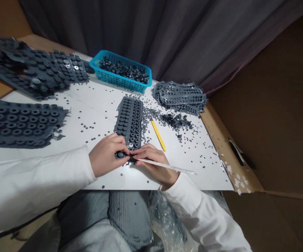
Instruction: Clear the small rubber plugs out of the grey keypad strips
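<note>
Rubber keypad strip (129, 120): dark grey, with rows of round raised buttons, lying lengthwise on a white board (183, 175), its near end under both hands. It looks light, soft and bendy, and may flop when lifted; the flat web along its edges seems the best place to take hold.

Left hand (106, 154): curled nearly closed, its fingertips pinching the strip's near end beside a round rubber button (120, 154).

Right hand (155, 163): partly closed around a flat white stick (167, 166), whose tip meets the strip's near end.

Close by: tiny dark rubber discs (151, 119) lie scattered across the board, with a yellow flat stick (158, 135) to the right of the strip.

Farther out: a blue plastic basket (120, 71) holds dark rubber pieces. A stack of punched rubber sheets (180, 98) lies at the far right, and larger keypad sheets (17, 122) lie at the left.
</note>
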`<state>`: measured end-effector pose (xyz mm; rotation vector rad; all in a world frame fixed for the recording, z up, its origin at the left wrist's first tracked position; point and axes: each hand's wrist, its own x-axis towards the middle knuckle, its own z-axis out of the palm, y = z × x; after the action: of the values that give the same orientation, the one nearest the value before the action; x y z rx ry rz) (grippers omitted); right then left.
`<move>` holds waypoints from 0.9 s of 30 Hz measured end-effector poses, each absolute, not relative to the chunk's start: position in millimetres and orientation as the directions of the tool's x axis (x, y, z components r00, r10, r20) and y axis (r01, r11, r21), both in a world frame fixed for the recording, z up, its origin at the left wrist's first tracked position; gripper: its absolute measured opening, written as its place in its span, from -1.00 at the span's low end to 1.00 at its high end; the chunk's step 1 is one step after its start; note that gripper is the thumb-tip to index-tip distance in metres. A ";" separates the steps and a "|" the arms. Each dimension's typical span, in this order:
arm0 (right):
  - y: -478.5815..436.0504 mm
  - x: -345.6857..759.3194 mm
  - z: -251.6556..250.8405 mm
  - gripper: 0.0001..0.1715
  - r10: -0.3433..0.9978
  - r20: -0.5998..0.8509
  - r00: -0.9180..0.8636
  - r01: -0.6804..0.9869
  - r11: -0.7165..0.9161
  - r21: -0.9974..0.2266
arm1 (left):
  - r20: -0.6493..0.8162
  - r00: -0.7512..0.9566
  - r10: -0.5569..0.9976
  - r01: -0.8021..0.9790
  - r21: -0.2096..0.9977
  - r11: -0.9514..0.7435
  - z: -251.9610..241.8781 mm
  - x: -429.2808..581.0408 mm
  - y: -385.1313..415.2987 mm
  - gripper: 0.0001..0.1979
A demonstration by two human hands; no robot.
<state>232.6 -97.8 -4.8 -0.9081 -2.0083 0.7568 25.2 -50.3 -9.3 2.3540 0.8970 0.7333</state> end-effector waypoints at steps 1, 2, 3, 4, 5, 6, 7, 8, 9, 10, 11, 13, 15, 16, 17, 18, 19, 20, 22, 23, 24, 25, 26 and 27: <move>-96.9 232.6 -5.5 -0.83 0.795 0.419 -0.439 0.333 0.577 -0.746 | 0.300 0.636 0.711 0.434 0.623 -0.651 -9.3 25.3 -50.3 -0.92; -95.9 232.7 -6.3 -0.84 0.784 0.431 -0.447 0.332 0.593 -0.733 | 0.301 0.636 0.711 0.434 0.622 -0.652 -9.3 25.4 -50.3 -0.92; -95.0 232.9 -7.2 -0.84 0.771 0.443 -0.457 0.331 0.610 -0.720 | 0.302 0.635 0.711 0.435 0.621 -0.652 -9.4 25.4 -50.3 -0.92; -94.2 233.1 -8.2 -0.85 0.760 0.453 -0.467 0.331 0.625 -0.707 | 0.303 0.634 0.711 0.435 0.621 -0.652 -9.5 25.3 -50.3 -0.92; -93.6 233.4 -9.0 -0.86 0.750 0.460 -0.474 0.333 0.637 -0.695 | 0.303 0.634 0.712 0.435 0.622 -0.652 -9.7 25.2 -50.3 -0.92; -93.2 233.7 -9.7 -0.86 0.745 0.465 -0.479 0.336 0.645 -0.687 | 0.302 0.634 0.712 0.434 0.623 -0.651 -10.0 25.1 -50.3 -0.92; -92.9 234.1 -10.2 -0.85 0.742 0.466 -0.482 0.341 0.649 -0.681 | 0.301 0.635 0.712 0.433 0.625 -0.650 -10.4 25.0 -50.3 -0.92; -92.8 234.4 -10.4 -0.85 0.742 0.466 -0.482 0.348 0.650 -0.676 | 0.300 0.636 0.711 0.430 0.626 -0.650 -10.8 24.8 -50.3 -0.92; -92.7 234.6 -10.4 -0.85 0.743 0.464 -0.482 0.355 0.650 -0.672 | 0.301 0.638 0.709 0.427 0.628 -0.651 -11.3 24.8 -50.3 -0.92; -92.6 234.8 -10.3 -0.84 0.743 0.462 -0.485 0.361 0.651 -0.668 | 0.302 0.638 0.708 0.425 0.629 -0.651 -11.8 24.8 -50.3 -0.93; -92.5 235.0 -10.0 -0.84 0.741 0.458 -0.491 0.368 0.653 -0.662 | 0.302 0.637 0.710 0.424 0.631 -0.650 -12.2 24.9 -50.3 -0.94; -92.2 235.0 -9.6 -0.85 0.739 0.447 -0.505 0.387 0.656 -0.648 | 0.301 0.629 0.717 0.425 0.640 -0.641 -12.9 25.3 -50.5 -0.94; -91.9 234.7 -9.7 -0.85 0.734 0.443 -0.514 0.397 0.662 -0.636 | 0.294 0.618 0.729 0.426 0.654 -0.625 -13.0 25.6 -50.6 -0.94; -91.8 234.5 -10.1 -0.85 0.732 0.445 -0.516 0.395 0.665 -0.634 | 0.292 0.614 0.733 0.425 0.660 -0.619 -12.8 25.7 -50.7 -0.95; -91.8 234.3 -10.7 -0.85 0.730 0.447 -0.517 0.390 0.666 -0.636 | 0.292 0.612 0.735 0.423 0.665 -0.616 -12.7 25.8 -50.8 -0.96; -91.8 234.1 -11.5 -0.85 0.728 0.450 -0.517 0.384 0.667 -0.639 | 0.292 0.612 0.735 0.421 0.666 -0.616 -12.4 25.8 -50.8 -0.98; -91.8 233.9 -12.3 -0.85 0.727 0.452 -0.517 0.379 0.668 -0.640 | 0.294 0.614 0.733 0.419 0.665 -0.618 -12.3 25.8 -50.8 -0.98; -91.8 233.8 -13.1 -0.85 0.725 0.456 -0.517 0.379 0.671 -0.637 | 0.298 0.616 0.730 0.418 0.662 -0.622 -12.2 25.7 -50.8 -0.98; -91.7 233.7 -14.3 -0.83 0.720 0.465 -0.515 0.390 0.680 -0.620 | 0.303 0.618 0.725 0.417 0.656 -0.629 -12.2 25.6 -50.7 -0.97; -91.6 233.8 -14.7 -0.82 0.715 0.472 -0.517 0.397 0.688 -0.608 | 0.305 0.618 0.724 0.415 0.656 -0.630 -12.4 25.5 -50.6 -0.96; -91.5 233.8 -15.0 -0.81 0.709 0.477 -0.519 0.402 0.695 -0.597 | 0.307 0.617 0.725 0.414 0.658 -0.630 -12.5 25.5 -50.5 -0.96; -91.4 233.9 -15.2 -0.80 0.707 0.480 -0.519 0.406 0.698 -0.589 | 0.308 0.615 0.726 0.412 0.660 -0.629 -12.6 25.4 -50.4 -0.96; -91.4 234.0 -15.3 -0.80 0.707 0.479 -0.520 0.407 0.698 -0.588 | 0.307 0.616 0.726 0.410 0.662 -0.628 -12.7 25.4 -50.4 -0.95; -91.4 234.1 -15.4 -0.79 0.709 0.475 -0.521 0.406 0.695 -0.593 | 0.306 0.617 0.725 0.408 0.663 -0.628 -12.6 25.3 -50.4 -0.95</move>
<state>234.1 -91.4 -15.4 -0.8479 -2.1800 0.5395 25.3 -50.4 -12.6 2.2979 0.8892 0.7682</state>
